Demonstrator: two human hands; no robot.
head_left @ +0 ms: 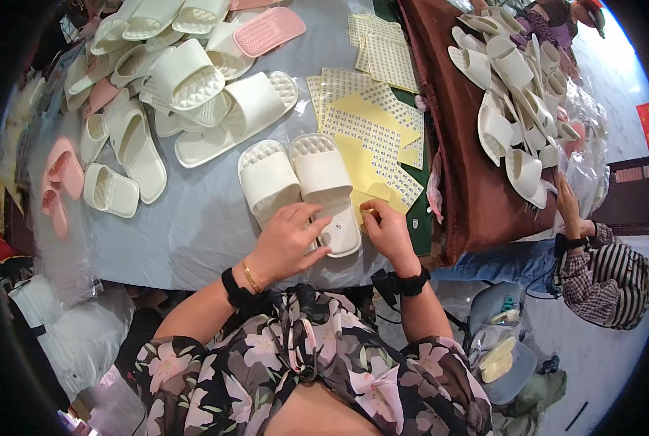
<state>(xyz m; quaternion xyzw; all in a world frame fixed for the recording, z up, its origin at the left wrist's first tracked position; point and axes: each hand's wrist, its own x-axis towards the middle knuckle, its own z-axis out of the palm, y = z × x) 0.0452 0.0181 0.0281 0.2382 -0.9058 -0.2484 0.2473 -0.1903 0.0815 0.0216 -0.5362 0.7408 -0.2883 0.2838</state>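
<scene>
A pair of white slippers lies side by side in front of me, toes away: the left slipper [266, 178] and the right slipper [323, 171]. A small round printed sticker [338, 226] sits on the right one's heel. My left hand [286, 241] is over the left slipper's heel, fingers apart, its tips reaching toward the right slipper. Beside the right slipper's heel, my right hand [388, 231] has thumb and forefinger pinched together; anything between them is too small to make out. Just beyond it lies a yellow sticker sheet [360, 156], partly peeled, overlapping other sheets.
White slippers [186, 76] and a few pink ones [270, 31] are heaped at the far left. More sticker sheets [386, 58] lie farther back. On a brown-covered surface at right stands another slipper pile [513, 94]; a co-worker's hand [568, 203] is beside it.
</scene>
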